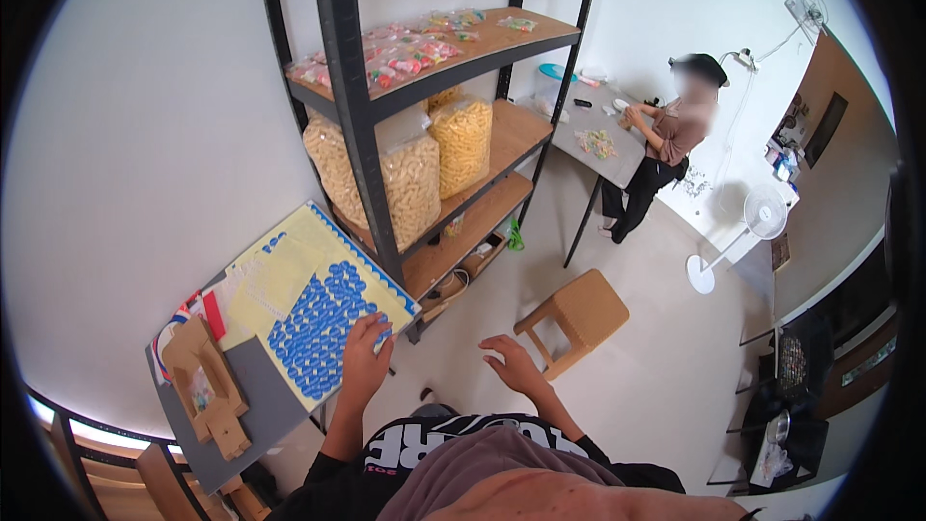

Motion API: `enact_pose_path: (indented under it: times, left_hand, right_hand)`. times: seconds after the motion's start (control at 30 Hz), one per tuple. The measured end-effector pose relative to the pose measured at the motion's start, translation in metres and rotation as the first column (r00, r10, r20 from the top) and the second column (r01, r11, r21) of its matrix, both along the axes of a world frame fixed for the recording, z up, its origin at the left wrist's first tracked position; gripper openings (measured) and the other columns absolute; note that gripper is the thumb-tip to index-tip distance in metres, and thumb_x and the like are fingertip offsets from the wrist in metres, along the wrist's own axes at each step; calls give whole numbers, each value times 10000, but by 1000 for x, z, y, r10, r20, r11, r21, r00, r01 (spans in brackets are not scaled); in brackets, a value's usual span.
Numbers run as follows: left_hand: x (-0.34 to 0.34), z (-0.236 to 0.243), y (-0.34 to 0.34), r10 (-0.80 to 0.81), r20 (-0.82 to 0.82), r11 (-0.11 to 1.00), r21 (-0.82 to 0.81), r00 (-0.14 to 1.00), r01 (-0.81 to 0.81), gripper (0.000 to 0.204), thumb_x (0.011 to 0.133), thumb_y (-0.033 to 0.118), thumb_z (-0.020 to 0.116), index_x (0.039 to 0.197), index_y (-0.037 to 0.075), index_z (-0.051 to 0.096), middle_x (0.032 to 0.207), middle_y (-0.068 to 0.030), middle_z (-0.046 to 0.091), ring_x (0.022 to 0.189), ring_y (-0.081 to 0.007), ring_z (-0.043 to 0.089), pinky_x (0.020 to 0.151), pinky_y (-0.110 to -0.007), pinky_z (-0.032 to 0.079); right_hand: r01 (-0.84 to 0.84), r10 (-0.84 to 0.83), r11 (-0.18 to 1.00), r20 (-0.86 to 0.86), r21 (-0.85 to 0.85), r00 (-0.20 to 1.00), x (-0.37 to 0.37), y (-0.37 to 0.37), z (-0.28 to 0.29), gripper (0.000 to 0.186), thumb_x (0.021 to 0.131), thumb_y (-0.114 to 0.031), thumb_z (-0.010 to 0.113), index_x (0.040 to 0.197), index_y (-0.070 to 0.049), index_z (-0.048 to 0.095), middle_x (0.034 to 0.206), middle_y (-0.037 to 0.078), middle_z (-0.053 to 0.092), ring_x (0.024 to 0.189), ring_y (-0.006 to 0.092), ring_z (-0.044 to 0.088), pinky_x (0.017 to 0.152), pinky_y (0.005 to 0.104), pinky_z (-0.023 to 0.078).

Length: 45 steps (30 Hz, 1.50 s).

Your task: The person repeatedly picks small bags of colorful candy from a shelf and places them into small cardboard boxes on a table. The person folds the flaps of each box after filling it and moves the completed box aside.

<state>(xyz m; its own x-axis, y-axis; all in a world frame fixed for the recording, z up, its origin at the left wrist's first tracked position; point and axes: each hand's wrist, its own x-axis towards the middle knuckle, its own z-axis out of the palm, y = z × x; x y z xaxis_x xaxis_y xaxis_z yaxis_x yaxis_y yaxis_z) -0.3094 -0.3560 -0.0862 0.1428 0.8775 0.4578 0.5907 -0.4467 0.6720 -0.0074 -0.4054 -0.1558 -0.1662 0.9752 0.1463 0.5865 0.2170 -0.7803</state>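
My left hand (366, 347) is over the right edge of a yellow sheet (307, 232) of blue oval stickers (318, 328), fingers stretched out and nothing visible in them. I cannot tell whether it touches the sheet. Many stickers sit close together on the sheet's near half, while pale backing shows on the far half. In front of my body my right hand (514, 364) hangs in the air, fingers loosely curved and apart, holding nothing. Just beyond it stands a brown stool (584, 314).
The sheet lies on a grey table (217, 458) with a cardboard box (198, 367). A black-framed shelf (362, 125) bears large bags of puffed snacks (410, 188) and small candy packets (395, 53). Another person (675, 121) sits at a far table (617, 150), near a standing fan (762, 212).
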Motion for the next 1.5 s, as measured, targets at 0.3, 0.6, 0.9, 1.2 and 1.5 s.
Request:
enact_pose_path:
  times: [0.3, 0.6, 0.9, 1.2, 1.5]
  left_hand:
    - [64, -1, 116, -89, 149, 995, -31, 985, 95, 214, 855, 57, 719, 1066, 24, 705, 1184, -151, 662, 1103, -316, 643, 940, -380, 505]
    - [107, 9, 179, -343, 80, 928, -121, 936, 351, 254, 880, 74, 699, 1133, 48, 704, 1180, -135, 682, 1098, -305, 655, 936, -367, 516]
    - [131, 24, 216, -162, 238, 961, -181, 958, 208, 309, 850, 44, 749, 1156, 37, 706, 1136, -156, 698, 1050, -283, 683, 900, -347, 527]
    - [199, 47, 288, -45, 319, 966, -229, 947, 123, 312, 857, 20, 728, 1168, 17, 697, 1147, -139, 698, 1063, -252, 671, 929, -334, 510]
    - [272, 93, 355, -132, 275, 969, -169, 952, 183, 302, 858, 29, 721, 1159, 34, 702, 1151, -141, 700, 1072, -271, 665, 940, -364, 503]
  right_hand:
    - [-82, 78, 995, 68, 63, 995, 49, 111, 13, 263, 885, -58, 657, 1148, -47, 658, 1153, 152, 643, 1130, 354, 597, 986, 408, 474]
    - [119, -119, 980, -15, 159, 993, 89, 217, 37, 244, 871, -12, 653, 1111, -46, 678, 1151, 139, 654, 1106, 347, 619, 944, 403, 499]
    - [269, -199, 814, -188, 515, 962, 189, 398, 128, 223, 861, 23, 638, 1078, -12, 676, 1108, 157, 663, 1067, 320, 629, 933, 363, 479]
    - [200, -125, 582, -156, 788, 980, 260, 584, 274, 217, 900, -26, 608, 1107, -24, 676, 1190, 146, 642, 1174, 331, 575, 1027, 393, 421]
    - [-216, -16, 685, 311, 696, 950, 309, 699, 320, 348, 877, -34, 618, 1219, -68, 673, 1284, 163, 630, 1181, 369, 560, 1050, 413, 418]
